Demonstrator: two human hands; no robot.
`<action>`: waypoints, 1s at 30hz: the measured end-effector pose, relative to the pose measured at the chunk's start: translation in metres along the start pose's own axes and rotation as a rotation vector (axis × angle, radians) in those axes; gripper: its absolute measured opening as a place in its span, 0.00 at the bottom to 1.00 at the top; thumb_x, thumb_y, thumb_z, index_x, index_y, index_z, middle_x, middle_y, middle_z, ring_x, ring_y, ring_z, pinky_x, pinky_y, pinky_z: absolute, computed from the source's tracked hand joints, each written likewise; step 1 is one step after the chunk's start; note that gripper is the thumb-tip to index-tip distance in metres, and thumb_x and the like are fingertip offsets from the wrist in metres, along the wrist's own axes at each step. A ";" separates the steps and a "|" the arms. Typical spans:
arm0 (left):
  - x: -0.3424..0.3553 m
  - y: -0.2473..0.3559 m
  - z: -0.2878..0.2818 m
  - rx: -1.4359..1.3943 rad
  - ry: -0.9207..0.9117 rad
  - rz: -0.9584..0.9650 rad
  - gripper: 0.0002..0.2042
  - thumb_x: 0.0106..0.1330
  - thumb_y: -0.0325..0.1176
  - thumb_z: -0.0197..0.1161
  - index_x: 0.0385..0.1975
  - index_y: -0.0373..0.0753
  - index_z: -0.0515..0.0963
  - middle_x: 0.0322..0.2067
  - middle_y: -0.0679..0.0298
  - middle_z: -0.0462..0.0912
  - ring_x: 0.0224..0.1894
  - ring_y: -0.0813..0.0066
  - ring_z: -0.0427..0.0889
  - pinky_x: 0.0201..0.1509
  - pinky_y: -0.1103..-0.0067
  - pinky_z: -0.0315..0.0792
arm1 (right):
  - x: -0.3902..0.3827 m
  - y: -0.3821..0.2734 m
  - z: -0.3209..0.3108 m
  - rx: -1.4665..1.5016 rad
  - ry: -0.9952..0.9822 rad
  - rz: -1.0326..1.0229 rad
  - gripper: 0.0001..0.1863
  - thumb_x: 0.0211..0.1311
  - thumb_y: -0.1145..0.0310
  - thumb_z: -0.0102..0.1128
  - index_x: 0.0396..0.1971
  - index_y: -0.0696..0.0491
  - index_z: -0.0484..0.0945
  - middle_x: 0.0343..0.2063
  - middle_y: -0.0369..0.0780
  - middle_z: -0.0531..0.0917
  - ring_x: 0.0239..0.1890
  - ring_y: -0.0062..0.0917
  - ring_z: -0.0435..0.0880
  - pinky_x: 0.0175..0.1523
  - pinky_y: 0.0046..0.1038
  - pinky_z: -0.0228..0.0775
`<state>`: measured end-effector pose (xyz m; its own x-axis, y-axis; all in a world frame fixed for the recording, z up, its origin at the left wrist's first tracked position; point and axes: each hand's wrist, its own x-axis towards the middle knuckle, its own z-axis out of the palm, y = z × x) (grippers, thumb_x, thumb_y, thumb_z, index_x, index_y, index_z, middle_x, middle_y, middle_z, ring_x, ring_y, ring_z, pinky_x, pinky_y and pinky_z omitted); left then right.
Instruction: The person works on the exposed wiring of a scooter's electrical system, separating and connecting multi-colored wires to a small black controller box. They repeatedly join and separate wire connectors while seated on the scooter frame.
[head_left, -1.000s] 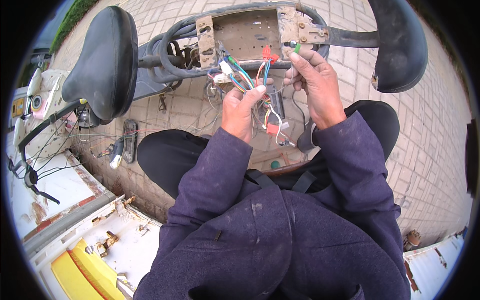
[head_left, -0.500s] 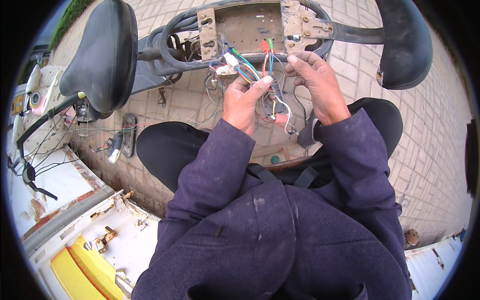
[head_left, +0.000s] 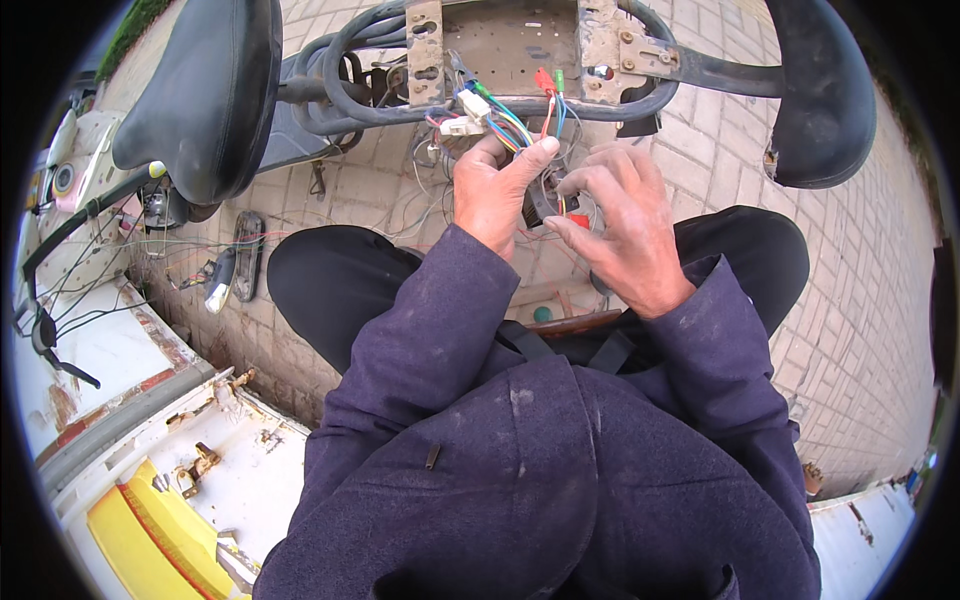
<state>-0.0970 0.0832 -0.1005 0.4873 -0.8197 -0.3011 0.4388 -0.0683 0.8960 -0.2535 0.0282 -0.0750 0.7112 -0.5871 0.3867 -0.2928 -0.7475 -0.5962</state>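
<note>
My left hand (head_left: 490,190) is closed around a bundle of coloured wires (head_left: 512,126), thumb uppermost. White plug connectors (head_left: 461,126) stick out beyond its fingers. Red (head_left: 545,80) and green (head_left: 559,81) connectors stand on wires rising past the thumb. To the right, my right hand (head_left: 630,225) has its fingers curled, with a gap between thumb and index finger beside thin wires. Under that hand a second red connector (head_left: 578,220) shows in part. A dark ribbed part (head_left: 538,206) hangs between the hands, its kind unclear.
Ahead is a metal frame with an open rusty box (head_left: 510,50) and black tubing (head_left: 500,108). Black saddles flank it on the left (head_left: 215,100) and right (head_left: 825,110). Loose thin wires trail left over the paving (head_left: 390,180). White rusty panels (head_left: 240,480) lie at lower left.
My right hand has come down and toward me from beside the upright red and green connectors, its fingers now over the lower wires. The left hand keeps its hold on the bundle.
</note>
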 end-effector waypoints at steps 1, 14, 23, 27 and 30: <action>-0.001 0.000 0.000 -0.006 0.000 -0.009 0.09 0.63 0.29 0.72 0.40 0.34 0.83 0.34 0.67 0.84 0.35 0.82 0.79 0.40 0.80 0.74 | -0.002 -0.001 0.002 -0.036 -0.013 -0.020 0.16 0.46 0.71 0.75 0.35 0.53 0.79 0.39 0.41 0.77 0.48 0.38 0.74 0.54 0.37 0.68; 0.003 -0.006 -0.001 0.050 0.005 0.071 0.10 0.61 0.30 0.73 0.39 0.34 0.83 0.33 0.68 0.83 0.34 0.83 0.78 0.40 0.80 0.74 | 0.001 0.028 -0.005 0.594 -0.092 0.500 0.10 0.65 0.68 0.64 0.39 0.58 0.75 0.29 0.36 0.81 0.34 0.20 0.78 0.43 0.26 0.71; 0.003 -0.006 -0.002 0.069 0.011 0.073 0.09 0.62 0.29 0.72 0.39 0.34 0.82 0.33 0.67 0.83 0.34 0.82 0.78 0.41 0.79 0.74 | -0.004 0.013 0.005 0.160 -0.226 0.336 0.19 0.58 0.66 0.70 0.45 0.58 0.76 0.30 0.44 0.80 0.34 0.31 0.77 0.42 0.30 0.69; 0.004 -0.007 -0.002 0.086 0.010 0.084 0.10 0.61 0.31 0.73 0.39 0.35 0.83 0.34 0.67 0.84 0.35 0.82 0.78 0.43 0.79 0.73 | -0.001 0.026 0.003 0.415 -0.241 0.458 0.15 0.61 0.68 0.65 0.45 0.58 0.77 0.30 0.40 0.82 0.34 0.26 0.80 0.42 0.29 0.70; 0.002 -0.006 -0.002 0.079 0.008 0.071 0.10 0.61 0.32 0.75 0.38 0.37 0.83 0.35 0.67 0.84 0.36 0.82 0.78 0.45 0.79 0.72 | 0.001 0.037 -0.001 0.711 -0.277 0.557 0.13 0.66 0.69 0.62 0.46 0.60 0.78 0.32 0.37 0.83 0.36 0.18 0.78 0.44 0.25 0.72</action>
<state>-0.0965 0.0831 -0.1072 0.5213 -0.8195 -0.2382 0.3424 -0.0548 0.9379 -0.2641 0.0000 -0.0963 0.7397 -0.6396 -0.2092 -0.2426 0.0365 -0.9694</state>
